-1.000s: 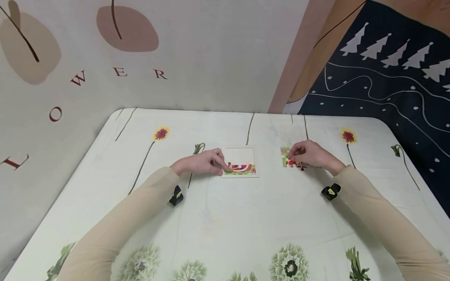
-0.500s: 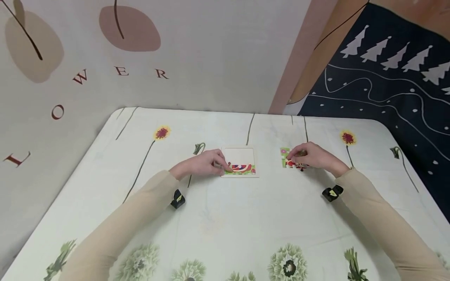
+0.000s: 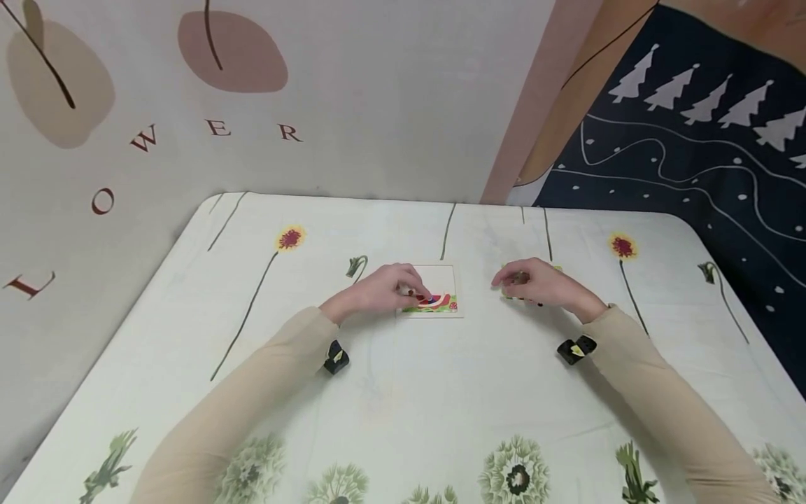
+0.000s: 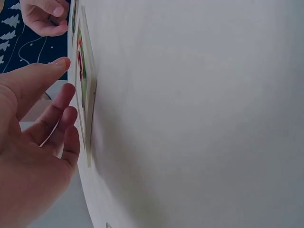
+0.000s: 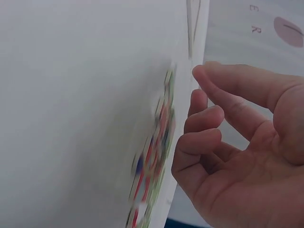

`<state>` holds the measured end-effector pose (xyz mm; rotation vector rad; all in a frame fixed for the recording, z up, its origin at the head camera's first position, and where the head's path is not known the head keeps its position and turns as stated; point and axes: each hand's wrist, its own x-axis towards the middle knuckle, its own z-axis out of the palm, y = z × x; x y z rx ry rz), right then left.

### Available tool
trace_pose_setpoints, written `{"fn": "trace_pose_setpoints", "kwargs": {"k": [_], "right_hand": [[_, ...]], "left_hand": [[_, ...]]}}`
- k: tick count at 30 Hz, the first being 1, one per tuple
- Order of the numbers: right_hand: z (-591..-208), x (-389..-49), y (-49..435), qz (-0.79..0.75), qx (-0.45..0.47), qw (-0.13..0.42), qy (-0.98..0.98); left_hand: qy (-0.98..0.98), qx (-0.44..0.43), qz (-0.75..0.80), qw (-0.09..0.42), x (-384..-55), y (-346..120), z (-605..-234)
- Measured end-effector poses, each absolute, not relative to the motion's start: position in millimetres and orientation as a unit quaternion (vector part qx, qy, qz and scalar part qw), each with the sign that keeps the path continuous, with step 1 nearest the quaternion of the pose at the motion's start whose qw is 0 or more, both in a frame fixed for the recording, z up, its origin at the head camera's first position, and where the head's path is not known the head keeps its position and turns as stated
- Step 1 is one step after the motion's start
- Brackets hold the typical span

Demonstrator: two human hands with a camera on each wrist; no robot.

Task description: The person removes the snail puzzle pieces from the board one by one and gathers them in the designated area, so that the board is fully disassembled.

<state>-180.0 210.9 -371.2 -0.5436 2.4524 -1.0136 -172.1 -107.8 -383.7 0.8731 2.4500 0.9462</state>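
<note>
A small jigsaw tray (image 3: 461,294) with a pale rim lies near the table's centre. Along its near side sit picture pieces (image 3: 444,303) in red, white, blue and green; its far part is bare. My left hand (image 3: 385,288) reaches over the tray's left side, fingers bent loosely above the pieces. In the left wrist view no thing shows between thumb and fingers. To the right, my right hand (image 3: 534,281) hovers over several loose puzzle pieces (image 5: 152,161), mostly hiding them in the head view. Its thumb and forefinger tips come close together, with no piece visible between them.
A white cloth with printed flowers covers the table (image 3: 403,392). At its back stands a pale wall hanging (image 3: 378,105) with letters, and a dark blue cloth (image 3: 680,154) with white trees hangs at the right.
My left hand has slid right, further over the tray, with its fingertips now nearer the middle of the pieces. My right hand has shifted left, its fingertips now past the loose pieces' left edge.
</note>
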Motion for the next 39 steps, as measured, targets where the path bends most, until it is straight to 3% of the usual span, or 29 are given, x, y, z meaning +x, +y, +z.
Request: {"fn": "trace_pose_setpoints", "kwargs": {"k": [19, 39], "right_hand": [[-379, -180, 157, -0.358, -0.252, 0.224, 0.871], [-381, -179, 139, -0.35, -0.246, 0.214, 0.878]], "left_hand": [[0.82, 0.335, 0.386, 0.257, -193, -105, -394], [0.808, 0.333, 0.404, 0.271, -199, -107, -401]]}}
